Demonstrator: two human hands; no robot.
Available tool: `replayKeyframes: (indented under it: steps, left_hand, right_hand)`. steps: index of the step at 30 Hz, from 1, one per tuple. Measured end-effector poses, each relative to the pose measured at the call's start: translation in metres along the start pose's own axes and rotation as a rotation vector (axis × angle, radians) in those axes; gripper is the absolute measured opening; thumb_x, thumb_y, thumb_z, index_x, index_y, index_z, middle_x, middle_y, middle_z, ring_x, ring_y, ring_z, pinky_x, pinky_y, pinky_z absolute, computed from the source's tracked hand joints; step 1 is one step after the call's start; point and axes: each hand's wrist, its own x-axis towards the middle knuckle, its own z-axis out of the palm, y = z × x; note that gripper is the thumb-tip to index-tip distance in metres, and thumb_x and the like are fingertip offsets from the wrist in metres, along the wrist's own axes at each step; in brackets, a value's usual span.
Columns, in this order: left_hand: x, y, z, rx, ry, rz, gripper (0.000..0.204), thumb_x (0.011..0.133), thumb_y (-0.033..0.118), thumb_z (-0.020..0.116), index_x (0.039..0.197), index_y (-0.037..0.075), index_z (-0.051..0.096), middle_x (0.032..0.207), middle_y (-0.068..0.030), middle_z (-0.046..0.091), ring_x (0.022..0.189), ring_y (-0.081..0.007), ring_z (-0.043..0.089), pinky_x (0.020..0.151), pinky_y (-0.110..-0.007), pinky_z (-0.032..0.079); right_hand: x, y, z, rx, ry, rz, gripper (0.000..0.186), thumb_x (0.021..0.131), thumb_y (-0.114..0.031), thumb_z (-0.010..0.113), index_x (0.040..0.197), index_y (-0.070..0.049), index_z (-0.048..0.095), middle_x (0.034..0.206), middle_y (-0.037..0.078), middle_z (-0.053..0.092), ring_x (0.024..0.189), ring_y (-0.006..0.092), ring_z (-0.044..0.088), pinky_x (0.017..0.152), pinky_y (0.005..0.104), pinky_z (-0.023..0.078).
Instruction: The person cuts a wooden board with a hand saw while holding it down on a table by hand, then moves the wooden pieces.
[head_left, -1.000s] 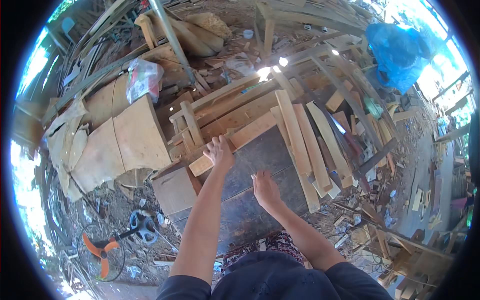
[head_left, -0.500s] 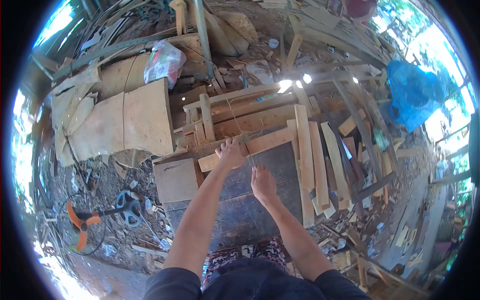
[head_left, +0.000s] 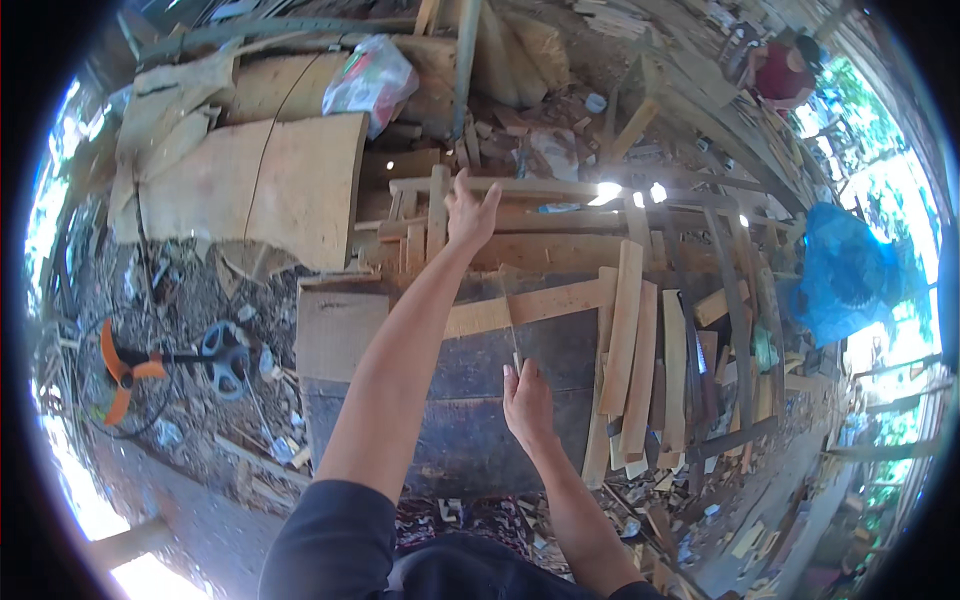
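My right hand [head_left: 528, 400] is closed around the handle of a handsaw [head_left: 511, 318]. Its thin blade shows nearly edge-on and points away from me, across a pale wooden board [head_left: 560, 302]. That board lies slantwise on the dark worktable [head_left: 470, 430], its left part hidden behind my left forearm. My left hand [head_left: 472, 212] reaches past the board with fingers spread, holding nothing I can see. It is beside an upright wooden block [head_left: 437, 215] on a timber frame; whether it touches the block I cannot tell.
Several loose wood strips [head_left: 622, 330] lie along the table's right side. A broad wooden slab [head_left: 290, 190] is at the left, with a plastic bag [head_left: 370, 85] behind it. An orange-bladed fan [head_left: 120, 370] stands at lower left. A blue plastic sheet [head_left: 850, 270] hangs right; another person [head_left: 785, 72] is far right.
My left hand has left the board and reached forward, its fingers now spread. My right hand has drawn the saw back toward me a little. The view has shifted.
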Motion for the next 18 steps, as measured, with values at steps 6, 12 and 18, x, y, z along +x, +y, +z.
replayKeyframes:
  steps: [6, 12, 18]
  left_hand:
    - [0.01, -0.022, 0.016, 0.019, -0.064, 0.049, 0.047, 0.094, 0.042, 0.054, 0.131, 0.013, 0.049, 0.104, -0.0192, 0.065, 0.1, -0.0374, 0.062, 0.088, -0.046, 0.047]
    - [-0.004, -0.031, 0.038, -0.032, 0.044, 0.074, 0.033, 0.097, 0.035, 0.049, 0.118, 0.011, 0.056, 0.092, -0.0156, 0.068, 0.089, -0.0346, 0.066, 0.078, -0.046, 0.049]
    - [-0.007, -0.021, 0.036, -0.027, 0.053, 0.074, 0.033, 0.098, 0.037, 0.044, 0.118, 0.012, 0.053, 0.104, -0.0207, 0.067, 0.101, -0.0427, 0.06, 0.085, -0.052, 0.046]
  right_hand:
    - [-0.016, 0.008, 0.006, 0.066, 0.007, -0.01, 0.03, 0.099, -0.028, 0.051, 0.095, 0.001, 0.046, 0.081, 0.029, 0.059, 0.076, 0.0488, 0.059, 0.063, 0.0531, 0.045]
    - [0.019, 0.004, 0.006, -0.012, -0.103, 0.016, 0.029, 0.1, -0.028, 0.049, 0.096, 0.001, 0.047, 0.085, 0.026, 0.059, 0.078, 0.0449, 0.061, 0.065, 0.0479, 0.05]
    - [0.041, 0.035, -0.021, 1.137, -0.651, 0.501, 0.051, 0.102, -0.048, 0.04, 0.118, -0.001, 0.054, 0.092, 0.014, 0.064, 0.082, 0.0237, 0.066, 0.071, 0.0357, 0.053]
